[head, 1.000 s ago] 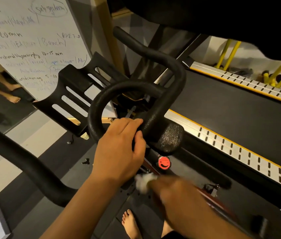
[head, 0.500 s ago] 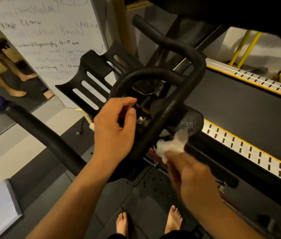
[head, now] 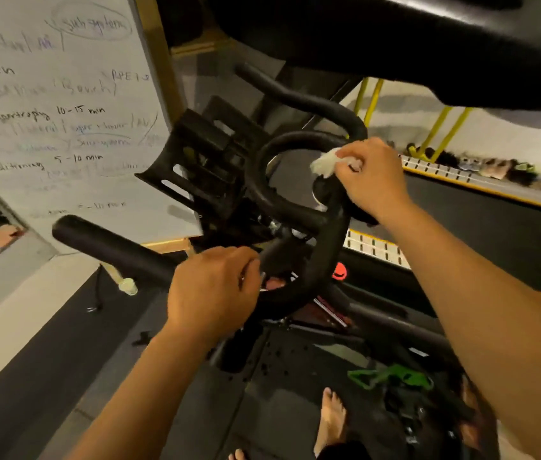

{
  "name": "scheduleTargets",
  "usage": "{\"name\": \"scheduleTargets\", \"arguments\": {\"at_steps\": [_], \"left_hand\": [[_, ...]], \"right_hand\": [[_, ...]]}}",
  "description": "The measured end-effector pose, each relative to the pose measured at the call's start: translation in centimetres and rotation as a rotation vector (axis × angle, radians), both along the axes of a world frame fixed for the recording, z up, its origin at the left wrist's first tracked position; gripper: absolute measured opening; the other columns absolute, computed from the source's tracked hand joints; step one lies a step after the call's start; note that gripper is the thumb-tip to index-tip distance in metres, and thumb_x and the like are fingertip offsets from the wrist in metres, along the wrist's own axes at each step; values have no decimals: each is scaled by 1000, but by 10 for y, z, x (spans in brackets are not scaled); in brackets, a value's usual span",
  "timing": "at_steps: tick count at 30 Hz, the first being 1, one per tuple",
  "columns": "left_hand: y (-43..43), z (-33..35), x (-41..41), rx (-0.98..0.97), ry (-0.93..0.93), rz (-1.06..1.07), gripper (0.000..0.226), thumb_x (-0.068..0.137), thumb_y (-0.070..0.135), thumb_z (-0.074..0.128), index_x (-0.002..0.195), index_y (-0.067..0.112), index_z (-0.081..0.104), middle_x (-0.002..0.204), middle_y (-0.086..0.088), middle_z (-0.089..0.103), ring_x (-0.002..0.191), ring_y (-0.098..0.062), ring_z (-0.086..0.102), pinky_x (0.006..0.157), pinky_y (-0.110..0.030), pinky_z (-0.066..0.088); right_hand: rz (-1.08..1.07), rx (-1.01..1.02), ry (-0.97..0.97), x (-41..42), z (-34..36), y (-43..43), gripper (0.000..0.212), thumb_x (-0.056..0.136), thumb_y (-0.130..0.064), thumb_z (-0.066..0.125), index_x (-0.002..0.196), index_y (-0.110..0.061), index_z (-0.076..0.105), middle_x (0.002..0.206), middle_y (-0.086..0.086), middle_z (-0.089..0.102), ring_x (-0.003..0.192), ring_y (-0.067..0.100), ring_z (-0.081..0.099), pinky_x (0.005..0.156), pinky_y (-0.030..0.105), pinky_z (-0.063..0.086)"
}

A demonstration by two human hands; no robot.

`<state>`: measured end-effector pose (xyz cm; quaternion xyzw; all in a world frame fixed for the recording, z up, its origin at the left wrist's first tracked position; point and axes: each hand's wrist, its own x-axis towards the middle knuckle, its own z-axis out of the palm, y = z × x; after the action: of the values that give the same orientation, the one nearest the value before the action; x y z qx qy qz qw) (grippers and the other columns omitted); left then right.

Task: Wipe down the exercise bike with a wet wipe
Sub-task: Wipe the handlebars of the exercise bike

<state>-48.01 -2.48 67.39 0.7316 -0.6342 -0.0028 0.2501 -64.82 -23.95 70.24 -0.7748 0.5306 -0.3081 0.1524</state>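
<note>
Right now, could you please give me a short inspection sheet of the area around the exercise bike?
Surface: dark floor mat under the bike; pale floor strip to the left.
Job's things: black handlebar loop; white wet wipe pressed on the loop's right side.
Clutter: green object on the mat; small dark bits near the bike's base.
Hands: right hand pinches the wipe; left hand grips the lower handlebar, fingers curled round it.
Cables: thin black cord on the floor, left.
Surroundings: whiteboard with handwriting to the left; treadmill deck to the right; yellow rack behind.
</note>
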Motion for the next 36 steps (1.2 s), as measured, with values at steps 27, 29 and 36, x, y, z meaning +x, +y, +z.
{"name": "scheduleTargets", "arguments": {"at_steps": [27,29,36], "left_hand": [[32,-17,-2,-78,332,-474,38,92,17,49,126,19,67,115,-1,72,109,-22,65,100,-41,47],[34,-20,-3,-160,383,-400,31,94,19,54,120,22,71,108,2,74,102,-16,66,91,-40,52],[42,-23,11,-424,451,-197,17,93,14,60,105,11,73,96,1,71,87,-10,65,77,-31,55]], "right_hand": [[151,280,-91,7,-27,231,28,92,-13,62,71,-32,61,63,-6,63,63,4,60,56,15,43],[167,221,53,5,-32,229,19,92,-26,63,78,-39,59,74,-13,66,70,4,62,64,20,49],[125,-96,640,-17,-13,200,51,75,-32,81,124,-27,65,124,11,55,109,32,56,70,40,54]]}}
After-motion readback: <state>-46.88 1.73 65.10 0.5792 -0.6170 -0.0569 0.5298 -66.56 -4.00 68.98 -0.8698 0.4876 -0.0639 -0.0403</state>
